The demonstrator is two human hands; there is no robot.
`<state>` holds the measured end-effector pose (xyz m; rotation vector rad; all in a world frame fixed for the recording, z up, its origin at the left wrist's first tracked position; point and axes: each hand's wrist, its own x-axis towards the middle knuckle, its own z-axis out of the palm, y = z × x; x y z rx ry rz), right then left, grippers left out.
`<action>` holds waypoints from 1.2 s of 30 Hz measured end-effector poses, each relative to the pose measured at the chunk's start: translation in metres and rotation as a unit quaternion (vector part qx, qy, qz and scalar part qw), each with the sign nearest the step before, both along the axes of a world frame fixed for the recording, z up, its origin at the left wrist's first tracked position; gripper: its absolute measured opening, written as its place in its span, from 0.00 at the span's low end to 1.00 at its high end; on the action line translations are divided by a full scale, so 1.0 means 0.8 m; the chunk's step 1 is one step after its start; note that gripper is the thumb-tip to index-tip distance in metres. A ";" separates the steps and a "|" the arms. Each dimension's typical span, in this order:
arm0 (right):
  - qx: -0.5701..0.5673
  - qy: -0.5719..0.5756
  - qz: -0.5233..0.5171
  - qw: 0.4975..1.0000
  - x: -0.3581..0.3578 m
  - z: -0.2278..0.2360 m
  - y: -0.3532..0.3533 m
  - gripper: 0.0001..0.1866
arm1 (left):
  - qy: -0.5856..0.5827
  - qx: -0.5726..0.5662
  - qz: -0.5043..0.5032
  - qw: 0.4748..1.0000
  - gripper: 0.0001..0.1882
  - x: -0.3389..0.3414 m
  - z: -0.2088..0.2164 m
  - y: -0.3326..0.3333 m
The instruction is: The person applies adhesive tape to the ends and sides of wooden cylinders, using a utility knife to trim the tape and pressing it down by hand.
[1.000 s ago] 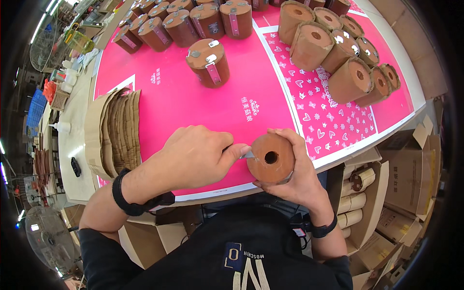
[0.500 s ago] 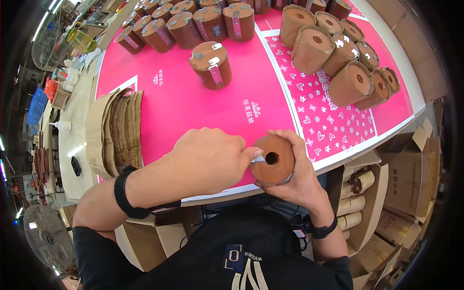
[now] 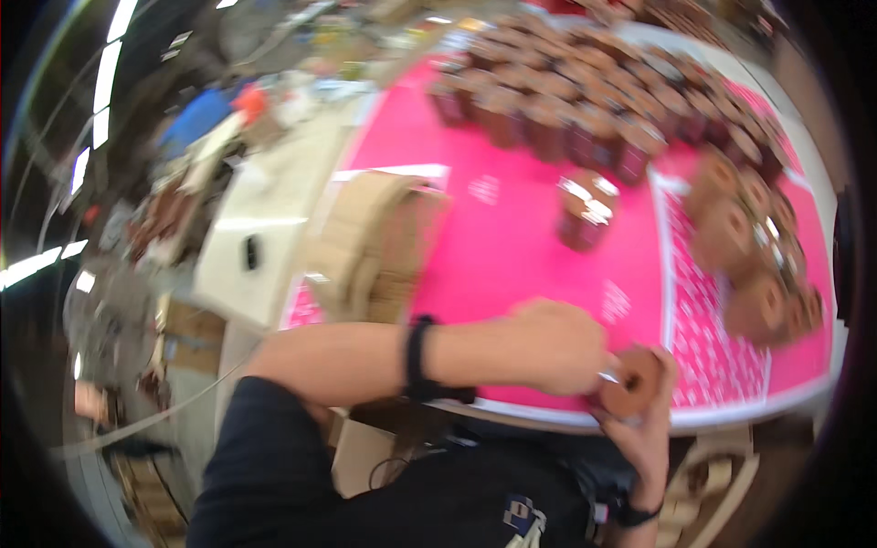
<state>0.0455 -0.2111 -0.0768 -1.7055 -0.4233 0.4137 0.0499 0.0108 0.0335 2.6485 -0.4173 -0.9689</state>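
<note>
At the near edge of the pink table, my right hand [image 3: 650, 438] is wrapped round a brown, leather-looking cylinder [image 3: 643, 373] with a dark round hole in its top. My left hand [image 3: 555, 349] is closed in a fist beside it. A small whitish tool [image 3: 607, 375] pokes out by the left thumb and touches or nearly touches the cylinder; blur hides its kind. Farther off stands a brown round case [image 3: 585, 234] with shiny metal fittings on its lid.
Many similar brown cases [image 3: 548, 114] stand in rows at the back. Cylinders with holes [image 3: 723, 228] are grouped on the right. Folded cardboard [image 3: 352, 247] lies at the left, beside a pale bench [image 3: 247, 297]. An open carton [image 3: 731, 502] of rolls stands below right.
The view has swung left, so everything sits farther right and is blurred. Both hands stay at the cylinder, the left fist still against its left side.
</note>
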 end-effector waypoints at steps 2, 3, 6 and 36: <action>0.002 -0.019 -0.027 0.999 -0.005 -0.015 -0.007 0.56 | -0.046 -0.049 0.071 0.995 0.20 -0.009 -0.006 -0.003; -0.042 -0.047 -0.003 0.998 0.001 -0.024 -0.019 0.57 | -0.057 -0.048 0.071 0.995 0.19 -0.009 -0.011 -0.006; -0.035 -0.049 -0.010 0.998 0.003 -0.039 -0.021 0.57 | -0.086 -0.030 0.066 0.994 0.17 -0.018 -0.012 -0.008; -0.010 -0.086 0.029 0.996 0.001 -0.013 -0.007 0.52 | -0.058 -0.004 0.127 0.990 0.28 -0.017 -0.011 0.003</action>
